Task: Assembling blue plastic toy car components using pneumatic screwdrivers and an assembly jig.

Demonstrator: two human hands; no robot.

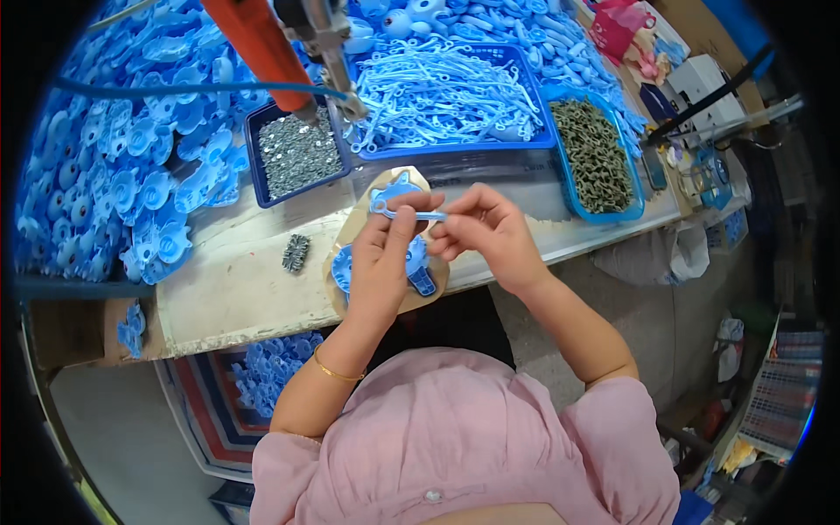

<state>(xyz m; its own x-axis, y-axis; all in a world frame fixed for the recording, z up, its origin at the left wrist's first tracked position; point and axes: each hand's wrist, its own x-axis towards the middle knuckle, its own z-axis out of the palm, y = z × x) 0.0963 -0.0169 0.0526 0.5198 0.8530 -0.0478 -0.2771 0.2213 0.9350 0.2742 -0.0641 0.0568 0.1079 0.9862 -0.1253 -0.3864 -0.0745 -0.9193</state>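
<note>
Between my two hands is a small light blue plastic rod [427, 215] with a ring at its left end. My left hand [385, 249] pinches it near the ring, and the fingertips of my right hand [492, 229] are closed at its other end. Beneath them a tan holder [357, 229] lies at the table's front edge, bearing a blue molded plastic shell [422, 273]. My left hand hides the middle of that shell. A little heap of small metal pieces [296, 253] sits on the table left of the holder.
Behind my hands stand a dark blue tray [302, 189] of small metal parts, a blue basket [544, 96] of similar light blue rods and a blue tray [632, 208] of greenish metal pieces. Blue shells [131, 140] pile up at left. An orange tool [267, 48] hangs above.
</note>
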